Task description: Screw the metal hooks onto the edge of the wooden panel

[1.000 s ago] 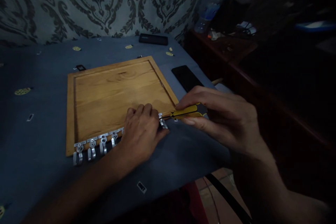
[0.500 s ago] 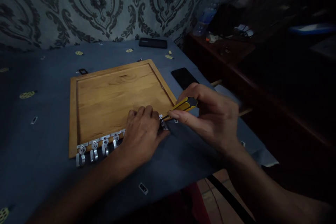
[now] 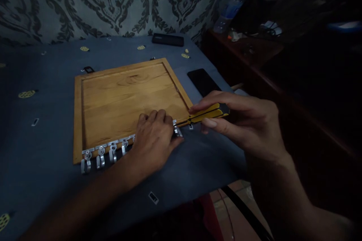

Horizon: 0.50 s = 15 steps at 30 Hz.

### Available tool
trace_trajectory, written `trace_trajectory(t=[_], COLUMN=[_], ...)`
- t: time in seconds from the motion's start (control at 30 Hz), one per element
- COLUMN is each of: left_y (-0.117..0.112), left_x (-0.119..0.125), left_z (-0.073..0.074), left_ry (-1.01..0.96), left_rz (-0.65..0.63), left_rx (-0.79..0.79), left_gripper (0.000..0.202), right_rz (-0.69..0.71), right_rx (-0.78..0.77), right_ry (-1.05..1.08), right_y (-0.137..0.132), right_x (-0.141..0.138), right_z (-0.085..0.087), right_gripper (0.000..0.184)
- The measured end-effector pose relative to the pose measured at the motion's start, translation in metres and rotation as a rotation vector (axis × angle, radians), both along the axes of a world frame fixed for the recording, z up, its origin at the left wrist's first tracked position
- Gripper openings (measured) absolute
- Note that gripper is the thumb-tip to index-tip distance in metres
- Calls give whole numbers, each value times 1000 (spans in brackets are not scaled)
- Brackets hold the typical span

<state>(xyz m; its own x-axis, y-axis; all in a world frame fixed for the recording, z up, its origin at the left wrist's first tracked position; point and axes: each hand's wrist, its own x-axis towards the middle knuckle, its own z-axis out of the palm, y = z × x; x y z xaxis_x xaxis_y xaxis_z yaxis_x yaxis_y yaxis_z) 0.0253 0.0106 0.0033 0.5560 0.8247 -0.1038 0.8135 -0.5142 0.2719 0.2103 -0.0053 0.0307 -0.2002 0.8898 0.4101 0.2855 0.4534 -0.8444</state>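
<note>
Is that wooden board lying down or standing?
Lying down: the wooden board rests on the blue cloth, recessed face up, the left hand over its near edge.

Blue-grey cloth [image 3: 51,128] on counter, yellow pineapple-like prints plus small dark labels. Flat black phone-like slab [image 3: 203,80] near right side; black oblong item [image 3: 167,39] at back. Patterned grey wall covering [image 3: 151,7] behind. Right: reddish-brown wooden unit [image 3: 254,58] bearing clear bottle [image 3: 227,13], blue label, and tangled cables [image 3: 273,28]. Tiled floor [image 3: 224,218] and red fabric [image 3: 207,214] below. Far right too dark.
</note>
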Motion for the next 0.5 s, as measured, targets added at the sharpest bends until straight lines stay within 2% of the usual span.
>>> trace_trajectory(t=[0.17,0.33,0.5], left_y=[0,0,-1], left_x=[-1,-2,-1], left_z=[-2,-4,-3], left_ry=[-4,-4,7], left_rz=[-2,-16,-3], left_rx=[16,29,21], left_gripper=[32,33,31], right_rz=[-142,-215,-297], right_rx=[187,236,339], right_ry=[-109,-100,-89], right_y=[5,7,2], right_x=[-6,-17,-20], right_z=[-7,-12,-18], right_gripper=[13,25,17])
